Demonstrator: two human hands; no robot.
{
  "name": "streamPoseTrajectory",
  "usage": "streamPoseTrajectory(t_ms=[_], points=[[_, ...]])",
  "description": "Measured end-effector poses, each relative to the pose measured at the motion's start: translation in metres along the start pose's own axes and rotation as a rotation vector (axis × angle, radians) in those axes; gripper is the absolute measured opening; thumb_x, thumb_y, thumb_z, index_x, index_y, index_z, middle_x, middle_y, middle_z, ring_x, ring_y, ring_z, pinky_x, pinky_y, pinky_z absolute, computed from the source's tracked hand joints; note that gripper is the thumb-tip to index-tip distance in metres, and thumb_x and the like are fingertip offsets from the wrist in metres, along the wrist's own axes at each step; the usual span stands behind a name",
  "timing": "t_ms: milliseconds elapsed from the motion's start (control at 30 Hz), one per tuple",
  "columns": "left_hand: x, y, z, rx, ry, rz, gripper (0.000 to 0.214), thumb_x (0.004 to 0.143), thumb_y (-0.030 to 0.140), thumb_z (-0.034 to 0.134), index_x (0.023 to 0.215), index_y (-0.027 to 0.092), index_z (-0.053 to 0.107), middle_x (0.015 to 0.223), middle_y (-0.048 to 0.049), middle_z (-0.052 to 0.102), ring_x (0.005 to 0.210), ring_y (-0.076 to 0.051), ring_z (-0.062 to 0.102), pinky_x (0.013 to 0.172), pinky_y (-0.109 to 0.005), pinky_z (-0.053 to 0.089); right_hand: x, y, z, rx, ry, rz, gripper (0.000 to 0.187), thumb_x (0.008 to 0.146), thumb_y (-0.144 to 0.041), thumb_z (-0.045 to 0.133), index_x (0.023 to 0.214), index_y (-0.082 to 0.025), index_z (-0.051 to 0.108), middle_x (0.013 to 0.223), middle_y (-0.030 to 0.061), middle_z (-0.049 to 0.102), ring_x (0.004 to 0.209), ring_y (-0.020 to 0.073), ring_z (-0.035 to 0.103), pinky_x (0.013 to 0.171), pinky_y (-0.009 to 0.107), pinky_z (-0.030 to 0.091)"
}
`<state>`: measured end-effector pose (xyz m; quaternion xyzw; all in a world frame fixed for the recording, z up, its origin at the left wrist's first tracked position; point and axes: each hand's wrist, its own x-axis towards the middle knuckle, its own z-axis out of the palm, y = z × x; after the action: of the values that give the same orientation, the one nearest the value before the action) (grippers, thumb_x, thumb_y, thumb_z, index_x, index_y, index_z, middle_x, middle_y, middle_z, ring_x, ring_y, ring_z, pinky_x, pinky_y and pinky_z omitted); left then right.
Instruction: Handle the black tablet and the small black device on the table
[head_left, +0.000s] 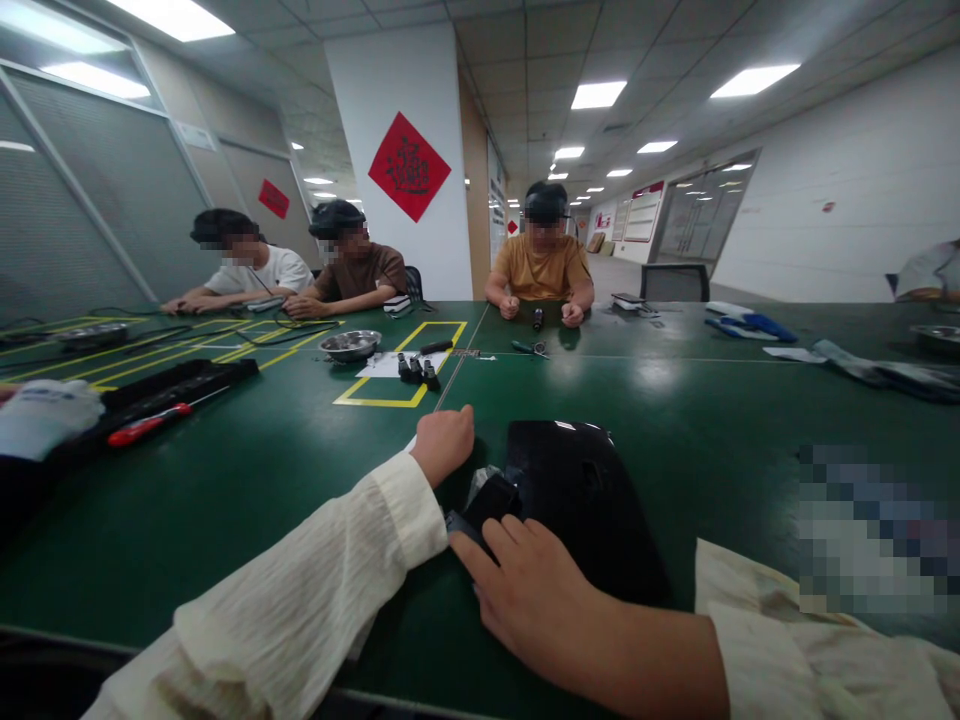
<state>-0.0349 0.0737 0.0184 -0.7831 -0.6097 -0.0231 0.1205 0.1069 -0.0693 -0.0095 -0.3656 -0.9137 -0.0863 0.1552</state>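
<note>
My left hand [444, 442] is closed in a loose fist on the green table [247, 480], in a cream sleeve, just left of a black glossy tray-like piece [581, 500]. What its fingers hold, if anything, is hidden. My right hand [529, 585] lies near the table's front edge with fingers stretched forward, their tips touching a small black block [491, 498] beside some crumpled clear wrapping [480, 478]. The black piece lies directly beyond my right hand.
A black tool case [184, 385] with a red-handled screwdriver [146, 425] lies at left. A metal bowl [350, 345], small black parts [418, 370] in a yellow-taped square, and scissors [530, 348] sit mid-table. Three people sit at the far side. Cloths lie at right.
</note>
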Motion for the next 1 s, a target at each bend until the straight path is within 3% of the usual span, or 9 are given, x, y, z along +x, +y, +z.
streamPoseTrajectory(t_ms=[400,567,733,1000], points=[[0.0,0.0,-0.001,0.005,-0.002,0.006,0.03,0.09,0.027,0.028,0.096,0.014,0.055,0.083,-0.0139,0.066,0.081,-0.027,0.065,0.066,-0.034,0.045,0.009,0.013,-0.009,0.037,-0.088,-0.054,0.06,0.08,-0.027,0.045,0.136,-0.015,0.026,0.09,0.0089,0.058,0.073,0.0221,0.056,0.059,0.033,0.042],[-0.001,0.001,-0.002,0.01,0.008,0.01,0.031,0.089,0.026,0.027,0.096,0.014,0.055,0.082,-0.0136,0.066,0.081,-0.028,0.065,0.064,-0.034,0.046,0.011,0.02,-0.006,0.1,-0.035,-0.017,0.055,0.079,-0.023,0.045,0.131,-0.009,0.035,0.094,0.0112,0.058,0.078,0.0215,0.056,0.062,0.031,0.044],[-0.002,0.001,-0.004,0.015,0.009,0.015,0.029,0.088,0.025,0.029,0.095,0.014,0.055,0.081,-0.0126,0.067,0.079,-0.027,0.065,0.063,-0.033,0.046,0.012,0.019,-0.013,0.112,-0.017,0.032,0.037,0.076,-0.021,0.046,0.109,-0.007,0.053,0.09,0.0127,0.058,0.077,0.0213,0.055,0.066,0.033,0.045],[0.0,0.0,0.001,0.012,0.022,0.019,0.03,0.089,0.025,0.028,0.095,0.013,0.055,0.081,-0.0135,0.066,0.081,-0.029,0.065,0.064,-0.035,0.046,0.018,0.03,-0.008,0.057,0.055,0.228,0.028,0.075,-0.013,0.045,0.101,-0.009,0.055,0.092,0.0124,0.053,0.084,0.0229,0.05,0.071,0.035,0.044]])
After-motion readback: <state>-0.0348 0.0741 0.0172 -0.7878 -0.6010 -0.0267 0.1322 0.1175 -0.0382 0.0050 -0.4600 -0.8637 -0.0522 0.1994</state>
